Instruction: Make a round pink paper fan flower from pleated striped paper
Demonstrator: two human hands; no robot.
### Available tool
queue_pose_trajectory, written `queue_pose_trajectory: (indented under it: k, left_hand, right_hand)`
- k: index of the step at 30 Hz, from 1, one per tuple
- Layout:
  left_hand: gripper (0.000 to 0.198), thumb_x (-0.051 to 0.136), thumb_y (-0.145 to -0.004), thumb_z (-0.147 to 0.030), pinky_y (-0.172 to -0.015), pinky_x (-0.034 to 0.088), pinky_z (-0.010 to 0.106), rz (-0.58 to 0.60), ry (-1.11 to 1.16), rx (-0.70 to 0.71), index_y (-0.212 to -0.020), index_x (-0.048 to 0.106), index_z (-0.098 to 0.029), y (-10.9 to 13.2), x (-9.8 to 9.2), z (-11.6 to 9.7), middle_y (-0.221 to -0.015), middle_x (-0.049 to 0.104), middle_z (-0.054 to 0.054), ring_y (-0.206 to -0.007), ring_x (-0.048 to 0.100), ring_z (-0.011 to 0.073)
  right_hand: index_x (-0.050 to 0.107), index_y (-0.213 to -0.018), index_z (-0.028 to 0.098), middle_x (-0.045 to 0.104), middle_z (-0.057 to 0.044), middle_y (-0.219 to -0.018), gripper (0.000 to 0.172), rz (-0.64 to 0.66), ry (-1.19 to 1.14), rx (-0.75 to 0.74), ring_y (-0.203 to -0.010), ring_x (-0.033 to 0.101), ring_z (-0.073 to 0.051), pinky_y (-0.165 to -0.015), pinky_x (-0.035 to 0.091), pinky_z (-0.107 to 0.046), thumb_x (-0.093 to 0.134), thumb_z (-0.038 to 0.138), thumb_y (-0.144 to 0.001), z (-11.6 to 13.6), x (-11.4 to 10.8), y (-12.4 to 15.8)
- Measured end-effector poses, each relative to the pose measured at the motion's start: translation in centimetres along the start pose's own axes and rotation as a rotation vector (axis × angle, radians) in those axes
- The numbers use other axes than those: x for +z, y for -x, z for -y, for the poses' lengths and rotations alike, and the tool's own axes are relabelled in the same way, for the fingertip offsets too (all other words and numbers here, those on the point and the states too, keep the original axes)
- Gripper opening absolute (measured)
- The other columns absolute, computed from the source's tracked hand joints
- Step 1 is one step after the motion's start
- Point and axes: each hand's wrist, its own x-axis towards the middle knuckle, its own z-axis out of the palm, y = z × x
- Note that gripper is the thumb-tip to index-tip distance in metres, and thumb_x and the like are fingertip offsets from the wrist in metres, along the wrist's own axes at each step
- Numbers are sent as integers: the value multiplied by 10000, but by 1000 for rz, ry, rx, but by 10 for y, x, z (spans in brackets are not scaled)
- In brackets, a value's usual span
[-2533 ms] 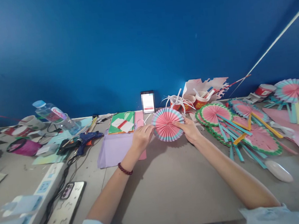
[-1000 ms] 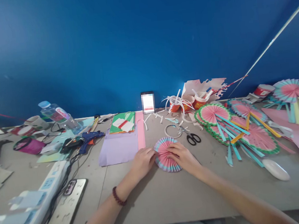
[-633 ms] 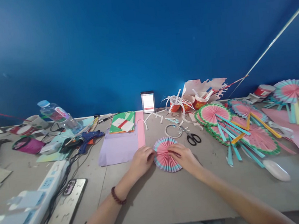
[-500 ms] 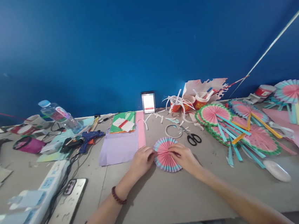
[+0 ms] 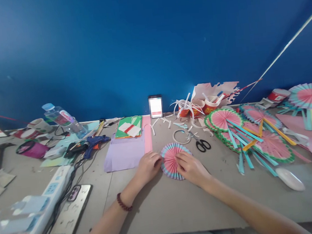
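Observation:
A round pleated paper rosette, pink in the middle with a light blue and lilac rim, lies on the grey table between my hands. My left hand is closed on its left edge, thumb and fingers pinched together. From the right, my right hand reaches over the rosette, its curled fingers pressed on the folds beside the centre. The right part of the rosette is partly hidden under that hand.
Black-handled scissors and a white tape ring lie beyond my right hand. Finished paper fans are piled at the right. Left are lilac sheets, a blue glue gun, a power strip and a phone.
My right hand has turned and its fingers have curled lower over the rosette's right side. My left hand stays at the left edge.

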Motion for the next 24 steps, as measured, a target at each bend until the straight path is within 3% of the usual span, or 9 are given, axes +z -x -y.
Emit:
queue_pose_trajectory:
  k: [16, 24]
  left_hand:
    - [161, 472, -904, -196, -710, 433, 299, 3, -7, 4, -805, 599, -194, 2, -2, -1, -790, 653, 39, -787, 551, 177]
    - [123, 489, -865, -140, -742, 420, 335, -14, -65, 19, -860, 601, -191, -2, 3, -3, -830, 645, 53, -843, 555, 195]
  right_hand:
    - [693, -974, 218, 691, -112, -943, 278, 19, -28, 1, -952, 645, -279, -859, 576, -442, 480, 129, -818, 2, -1, 1]
    - [661, -1027, 177, 685, -97, -962, 265, -86, -66, -19, -977, 627, -221, -879, 562, -407, 473, 116, -850, -4, 8, 6]
